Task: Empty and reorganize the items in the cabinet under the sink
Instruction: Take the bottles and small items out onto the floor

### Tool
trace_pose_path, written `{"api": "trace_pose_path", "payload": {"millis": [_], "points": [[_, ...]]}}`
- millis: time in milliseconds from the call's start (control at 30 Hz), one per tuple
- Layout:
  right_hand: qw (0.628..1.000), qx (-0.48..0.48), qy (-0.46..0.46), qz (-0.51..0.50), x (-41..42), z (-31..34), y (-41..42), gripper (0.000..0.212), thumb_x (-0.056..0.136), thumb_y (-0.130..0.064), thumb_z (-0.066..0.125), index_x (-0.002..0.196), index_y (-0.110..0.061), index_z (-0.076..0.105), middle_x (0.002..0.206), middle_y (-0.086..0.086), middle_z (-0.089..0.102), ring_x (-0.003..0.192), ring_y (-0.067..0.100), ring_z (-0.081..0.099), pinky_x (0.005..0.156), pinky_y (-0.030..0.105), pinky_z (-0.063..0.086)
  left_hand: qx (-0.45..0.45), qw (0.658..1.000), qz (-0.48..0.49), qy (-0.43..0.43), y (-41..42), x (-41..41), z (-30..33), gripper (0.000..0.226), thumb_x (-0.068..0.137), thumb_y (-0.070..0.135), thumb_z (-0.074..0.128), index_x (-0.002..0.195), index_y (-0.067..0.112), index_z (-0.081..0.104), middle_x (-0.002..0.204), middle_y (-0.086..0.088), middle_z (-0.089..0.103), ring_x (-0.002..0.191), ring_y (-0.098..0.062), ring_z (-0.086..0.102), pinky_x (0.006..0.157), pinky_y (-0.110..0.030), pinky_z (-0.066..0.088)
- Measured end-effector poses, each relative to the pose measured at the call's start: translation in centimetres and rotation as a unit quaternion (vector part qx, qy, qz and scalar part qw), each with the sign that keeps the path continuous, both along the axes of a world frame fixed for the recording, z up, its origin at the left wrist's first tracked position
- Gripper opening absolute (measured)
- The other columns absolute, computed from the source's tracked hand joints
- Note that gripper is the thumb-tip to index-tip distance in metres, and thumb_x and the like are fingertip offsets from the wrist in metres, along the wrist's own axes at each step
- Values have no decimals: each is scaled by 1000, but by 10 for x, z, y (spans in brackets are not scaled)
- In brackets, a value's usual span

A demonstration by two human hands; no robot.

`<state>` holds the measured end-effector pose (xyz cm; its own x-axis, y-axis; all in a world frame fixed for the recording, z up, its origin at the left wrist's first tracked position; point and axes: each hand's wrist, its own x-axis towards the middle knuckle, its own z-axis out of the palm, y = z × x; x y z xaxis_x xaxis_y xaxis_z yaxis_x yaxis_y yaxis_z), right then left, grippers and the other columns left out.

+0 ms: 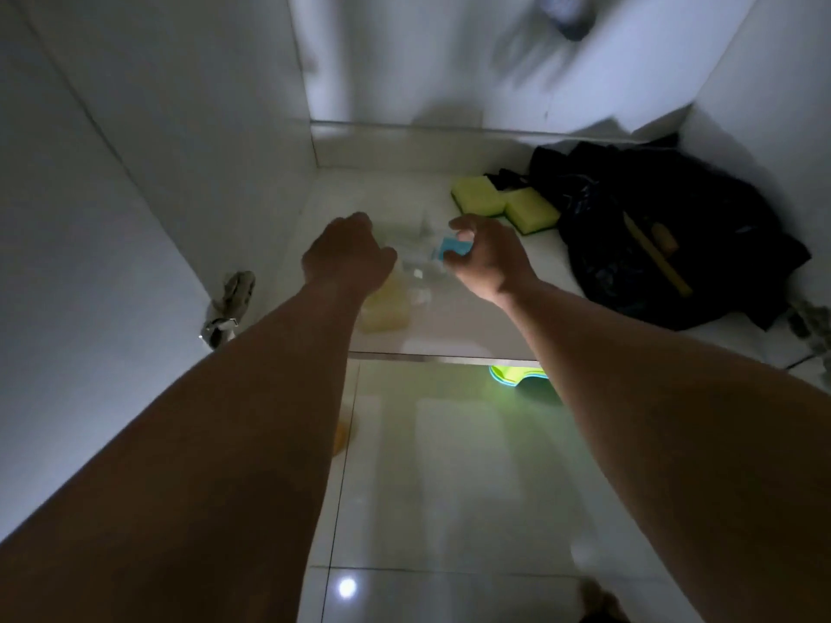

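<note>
Both my arms reach into the white cabinet (449,321) under the sink. My right hand (488,260) has thumb and fingers closed around a blue piece (452,247) on a blurred clear bottle (418,267). My left hand (348,254) is seen from the back, curled just left of that bottle; its fingers are hidden. A pale yellow bottle (386,305) stands right under my left wrist. Two yellow-green sponges (476,195) (533,213) lie side by side behind my right hand.
A crumpled black plastic bag (665,209) fills the right side of the cabinet floor, with a yellow-handled tool (656,258) on it. A grey cloth (231,299) hangs at the left wall. A green and blue object (517,375) shows below the cabinet's front edge. A drain pipe (566,15) is overhead.
</note>
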<state>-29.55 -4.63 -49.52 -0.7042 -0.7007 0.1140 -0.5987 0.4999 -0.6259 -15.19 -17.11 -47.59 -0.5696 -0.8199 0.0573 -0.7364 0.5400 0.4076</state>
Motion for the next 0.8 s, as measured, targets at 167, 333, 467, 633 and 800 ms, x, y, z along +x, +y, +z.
{"api": "trace_pose_path", "payload": {"millis": [167, 333, 467, 633, 800], "points": [[996, 46, 70, 11, -50, -21, -71, 57, 84, -45, 66, 137, -29, 55, 137, -4, 59, 130, 22, 52, 105, 47, 44, 6, 999, 21, 25, -56, -53, -30, 51, 90, 42, 55, 136, 21, 55, 136, -6, 58, 122, -30, 56, 93, -38, 45], [991, 117, 42, 40, -80, -28, -127, 89, 71, -65, 76, 145, -24, 48, 145, -2, 52, 136, 25, 46, 111, 59, 33, 11, 999, 31, 4, -96, -87, -46, 51, 97, 38, 49, 143, 16, 48, 141, -10, 54, 125, -30, 54, 85, -36, 39], [987, 147, 37, 54, -81, -32, -137, 97, 59, -63, 86, 142, -25, 51, 145, -3, 50, 136, 25, 45, 110, 62, 32, 57, 998, 13, 22, -107, -95, -48, 53, 99, 32, 48, 148, 16, 44, 150, -7, 47, 132, -28, 49, 101, -36, 41], [995, 72, 65, 21, -76, -14, -127, 86, 49, -58, 89, 126, -29, 64, 126, -5, 64, 119, 21, 59, 99, 46, 48, 57, 995, -39, 70, -117, -87, -41, 54, 92, 24, 57, 146, 29, 49, 149, 0, 50, 133, -23, 50, 110, -36, 41], [989, 72, 125, 43, -65, 42, -91, 80, 48, -50, 91, 122, -29, 67, 116, -3, 70, 110, 22, 63, 91, 40, 55, 24, 987, -154, 29, -90, -70, -6, 79, 78, 26, 79, 148, 27, 44, 146, -5, 49, 133, -26, 48, 108, -39, 42]]}}
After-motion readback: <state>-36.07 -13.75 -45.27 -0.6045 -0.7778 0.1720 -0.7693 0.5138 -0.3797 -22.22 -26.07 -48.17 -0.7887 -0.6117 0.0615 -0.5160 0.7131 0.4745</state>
